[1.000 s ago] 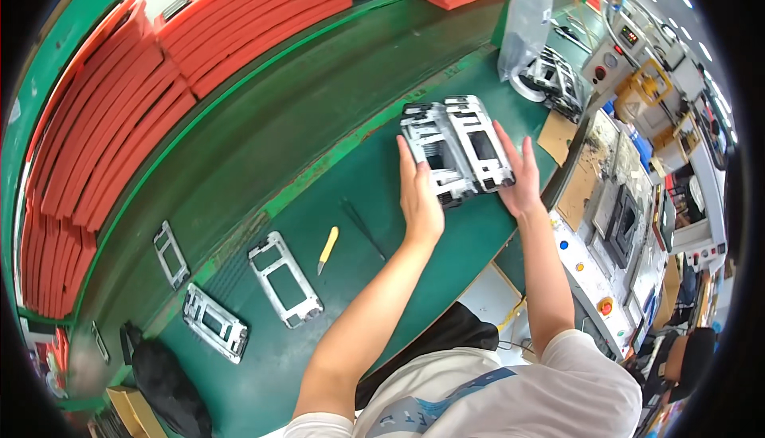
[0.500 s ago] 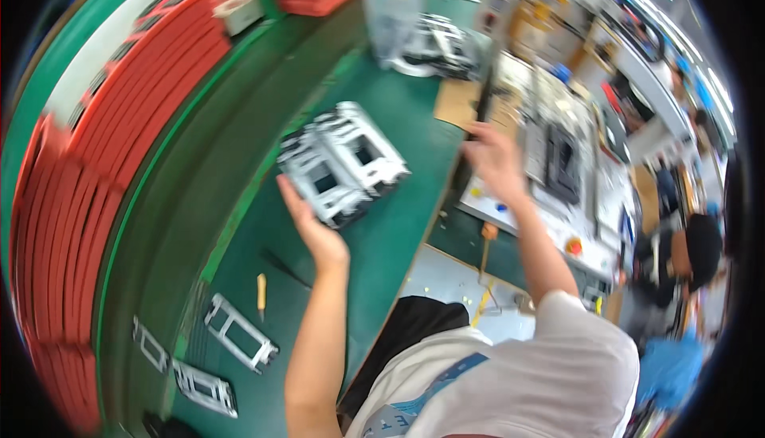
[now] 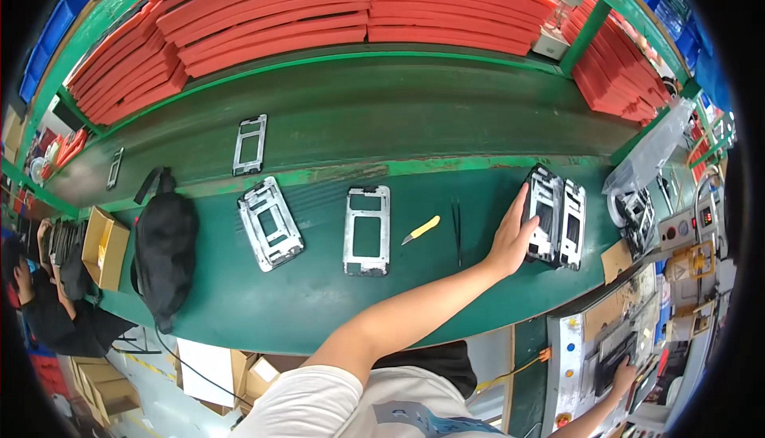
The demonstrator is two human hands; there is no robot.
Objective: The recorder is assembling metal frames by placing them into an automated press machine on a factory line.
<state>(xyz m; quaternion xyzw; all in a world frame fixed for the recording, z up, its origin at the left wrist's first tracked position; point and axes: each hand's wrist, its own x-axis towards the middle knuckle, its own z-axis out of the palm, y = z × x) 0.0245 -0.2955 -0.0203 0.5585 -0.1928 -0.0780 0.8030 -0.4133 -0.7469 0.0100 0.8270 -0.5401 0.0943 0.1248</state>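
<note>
My left hand point(image 3: 512, 239) is closed on the edge of a stack of silver-and-black phone middle frames point(image 3: 550, 215) at the right of the green bench. Its thumb lies over the front of the stack; the other fingers are partly hidden. At the lower right, my right hand point(image 3: 625, 377) is beside a dark block point(image 3: 610, 362) on the bench machine point(image 3: 570, 350). Its fingers are too small and partly covered to read. Left of the stack lie black tweezers point(image 3: 457, 231), a yellow-handled knife point(image 3: 422, 229) and two single phone frames point(image 3: 366, 231), point(image 3: 271, 223).
More frames point(image 3: 249, 145) lie on the dark belt point(image 3: 358, 111) behind the bench. Red trays point(image 3: 279, 15) are stacked on the shelf above. A black bag point(image 3: 166, 247) and a cardboard box point(image 3: 104, 247) stand at the left, near another person point(image 3: 60, 310). More frames point(image 3: 635, 219) are piled at the right.
The view has swung round, showing the bench more level. My right hand has moved from beside a dark upright part down to the dark block. My left hand stays at the stack of frames.
</note>
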